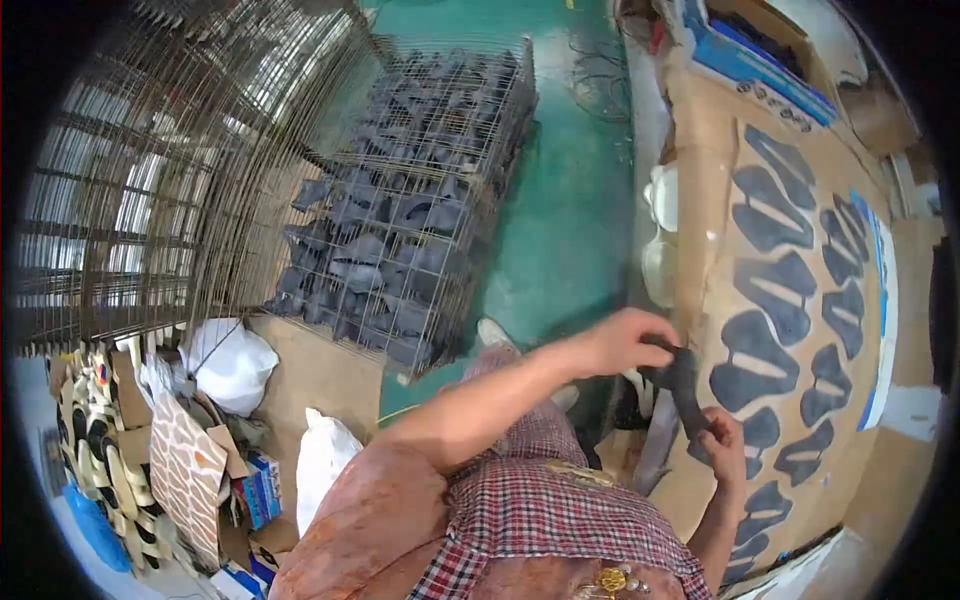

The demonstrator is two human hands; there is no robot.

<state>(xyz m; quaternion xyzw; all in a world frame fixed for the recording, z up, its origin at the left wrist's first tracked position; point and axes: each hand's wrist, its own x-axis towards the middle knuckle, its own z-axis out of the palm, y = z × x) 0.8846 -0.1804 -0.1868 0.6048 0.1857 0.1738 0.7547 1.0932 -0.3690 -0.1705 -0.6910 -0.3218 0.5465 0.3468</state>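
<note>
Okay, left hand (pixel 640 343) pinches the far end of a dark grey strip (pixel 684 388), right hand (pixel 724 446) its near end; both grips narrow. Strip's over tabletop (pixel 705 190)'s left edge, grey cutouts (pixel 772 230) right, filled wire cage (pixel 497 195) left.

much of the dark piece (pixel 684 388) is covered by the left hand (pixel 640 342) and the right hand (pixel 724 446), so that its full outline cannot be told. the dark pieces in the wire cage (pixel 438 240) are crossed and partly masked by the bars, and the contents of the open blue-edged box (pixel 765 68) are too dark to be made out. the wire racks (pixel 120 230) are cut off by the rounded left rim, and the gold-coloured ornament (pixel 612 579) by the lower edge.
</note>
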